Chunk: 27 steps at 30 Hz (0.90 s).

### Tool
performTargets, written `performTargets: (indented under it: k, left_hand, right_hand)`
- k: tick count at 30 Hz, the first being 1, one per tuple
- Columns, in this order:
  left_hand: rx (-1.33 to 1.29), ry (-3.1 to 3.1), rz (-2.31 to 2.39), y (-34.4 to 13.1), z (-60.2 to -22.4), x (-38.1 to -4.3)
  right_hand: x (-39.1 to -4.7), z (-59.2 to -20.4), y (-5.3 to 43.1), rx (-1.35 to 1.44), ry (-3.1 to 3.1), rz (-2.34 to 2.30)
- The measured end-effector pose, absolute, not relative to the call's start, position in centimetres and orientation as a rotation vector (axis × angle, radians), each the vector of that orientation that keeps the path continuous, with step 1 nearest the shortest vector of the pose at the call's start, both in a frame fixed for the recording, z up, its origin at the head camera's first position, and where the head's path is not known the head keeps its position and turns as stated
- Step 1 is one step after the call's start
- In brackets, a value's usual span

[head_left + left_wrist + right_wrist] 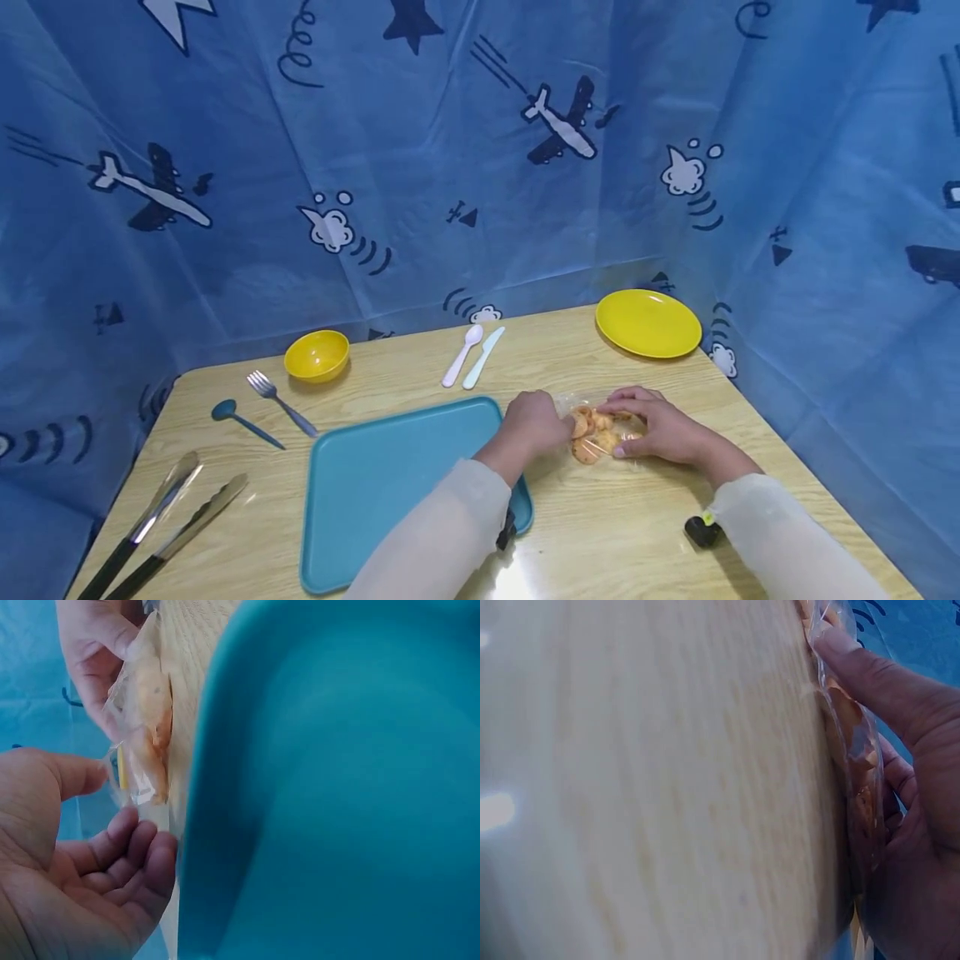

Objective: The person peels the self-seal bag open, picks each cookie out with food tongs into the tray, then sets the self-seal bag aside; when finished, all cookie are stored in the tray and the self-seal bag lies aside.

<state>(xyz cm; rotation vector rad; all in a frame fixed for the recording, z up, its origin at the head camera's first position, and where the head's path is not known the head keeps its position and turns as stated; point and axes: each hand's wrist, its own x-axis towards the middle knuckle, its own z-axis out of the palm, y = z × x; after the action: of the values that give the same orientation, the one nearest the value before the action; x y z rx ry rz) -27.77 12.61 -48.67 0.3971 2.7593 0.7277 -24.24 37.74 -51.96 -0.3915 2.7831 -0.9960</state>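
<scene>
Fingers and thumb of the right hand (666, 429) clasp a clear snack bag (597, 437); the left hand's (532, 423) fingers curl at its other end, whether pinching I can't tell. Biggest is the teal tray (390, 483): metal tongs (161, 502) stretch left of it, a yellow plate (648, 323) sits beyond it to the right, the snack bag just off its right edge, a yellow bowl (317, 357) past its far-left corner, a lilac spoon (462, 356) behind.

Beyond the fingers (626, 406) I see a creased blue curtain (450, 125) printed with airplanes (567, 133), clouds (683, 173) and stars (412, 23); more of it hangs to their right. Beneath them spreads a pale wood-grain tabletop (555, 350), and on my side of them it throws back a bright light reflection (512, 577).
</scene>
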Motion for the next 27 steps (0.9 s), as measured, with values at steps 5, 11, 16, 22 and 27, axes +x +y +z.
performTargets:
  k: [5,11,16,22,27]
  left_hand:
    - [0.405,2.808,0.688,13.5,-48.9,-28.4]
    - [0.356,2.792,0.697,14.4,-49.1,-28.9]
    - [0.318,2.780,0.748,14.0,-48.9,-29.1]
    - [0.316,2.819,0.704,13.3,-48.8,-29.2]
    - [0.304,2.822,0.693,12.7,-48.8,-29.3]
  right_hand:
    - [-24.3,-52.1,37.5,-0.364,2.765,-1.020]
    - [-24.3,-52.0,37.8,-0.328,2.762,-1.015]
    - [-24.4,-51.9,37.7,-0.356,2.779,-1.019]
    - [-24.4,-52.0,37.8,-0.361,2.778,-1.009]
    - [-24.4,-52.0,37.7,-0.358,2.768,-1.035]
